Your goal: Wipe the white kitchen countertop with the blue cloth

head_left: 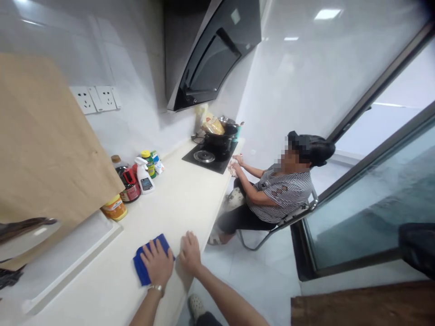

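My left hand (157, 263), with a metal bracelet at the wrist, lies flat on a blue cleaning cloth (142, 267) and presses it to the white countertop (176, 203). My right hand (190, 252) rests beside it at the counter's front edge, holding nothing. A few hand-widths farther along the counter stand a white spray bottle (144, 176), a dark sauce bottle (129, 183) and a yellow-lidded jar (114, 208).
A black wok (220, 138) sits on a black hob (209, 158) under a range hood (207, 54). A seated person (282, 190) works with their hands at the counter's far end. A tilted wooden board (47, 140) blocks the left side, and glass doors (367, 190) stand right.
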Tool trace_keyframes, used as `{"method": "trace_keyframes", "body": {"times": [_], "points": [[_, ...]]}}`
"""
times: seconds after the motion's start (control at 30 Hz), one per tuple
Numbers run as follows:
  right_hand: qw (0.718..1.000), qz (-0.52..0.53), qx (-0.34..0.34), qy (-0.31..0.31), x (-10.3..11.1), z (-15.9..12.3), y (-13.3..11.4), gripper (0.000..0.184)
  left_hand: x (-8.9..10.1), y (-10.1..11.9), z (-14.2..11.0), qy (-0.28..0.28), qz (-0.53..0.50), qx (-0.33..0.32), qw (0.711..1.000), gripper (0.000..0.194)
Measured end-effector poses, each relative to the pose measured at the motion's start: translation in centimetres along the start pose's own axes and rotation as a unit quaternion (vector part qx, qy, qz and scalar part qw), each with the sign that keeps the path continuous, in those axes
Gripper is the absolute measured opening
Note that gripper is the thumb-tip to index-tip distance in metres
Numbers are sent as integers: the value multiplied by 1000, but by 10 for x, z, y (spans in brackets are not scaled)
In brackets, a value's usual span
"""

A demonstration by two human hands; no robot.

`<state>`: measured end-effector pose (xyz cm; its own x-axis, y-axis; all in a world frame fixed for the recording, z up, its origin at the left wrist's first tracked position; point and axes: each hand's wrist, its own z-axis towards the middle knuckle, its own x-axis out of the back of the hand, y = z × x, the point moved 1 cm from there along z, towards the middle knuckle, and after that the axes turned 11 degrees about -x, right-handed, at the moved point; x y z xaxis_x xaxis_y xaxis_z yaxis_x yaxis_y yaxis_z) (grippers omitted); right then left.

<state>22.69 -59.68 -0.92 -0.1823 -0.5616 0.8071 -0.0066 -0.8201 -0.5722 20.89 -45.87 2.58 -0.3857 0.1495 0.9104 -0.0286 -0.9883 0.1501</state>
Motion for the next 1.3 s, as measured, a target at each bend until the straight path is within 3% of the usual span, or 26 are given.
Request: {"method": "trace_keyframes", "body": {"times": [0.07, 0.13, 0.2, 0.3, 0.43, 0.53, 0.6, 0.73, 0.93, 1.13, 1.3], "points": [[1000, 21, -9, 6, 5, 3, 3, 65, -7, 12, 17, -39, -41, 7, 998, 59], [999, 31, 2, 24, 11, 3, -4, 66, -10, 8, 28, -66, -120, 8, 991, 54], [998, 32, 56, 30, 14, -3, -24, 65, -6, -13, 32, -70, -194, -4, 979, 49], [989, 16, 147, -15, 11, -19, -66, 60, 13, -69, 22, -44, -221, -7, 974, 51], [979, -41, 179, -87, -5, -45, -102, 60, 53, -150, -27, 22, -144, 45, 988, 51], [973, -70, 191, -109, -15, -52, -100, 63, 76, -194, -78, 8, -40, 129, 991, 54], [967, -74, 214, -115, -16, -50, -90, 63, 86, -212, -110, -7, 10, 188, 982, 58], [954, -75, 267, -114, -7, -32, -66, 57, 93, -222, -149, 11, 50, 219, 974, 63], [936, -117, 297, -147, 0, 26, -44, 62, 92, -218, -155, 19, 44, 224, 973, 62], [954, -169, 229, -93, -24, 96, -45, 71, 92, -223, -156, -2, 43, 240, 970, 62], [957, -179, 205, -100, -50, 154, -65, 70, 91, -226, -157, -9, 51, 244, 968, 63]]}}
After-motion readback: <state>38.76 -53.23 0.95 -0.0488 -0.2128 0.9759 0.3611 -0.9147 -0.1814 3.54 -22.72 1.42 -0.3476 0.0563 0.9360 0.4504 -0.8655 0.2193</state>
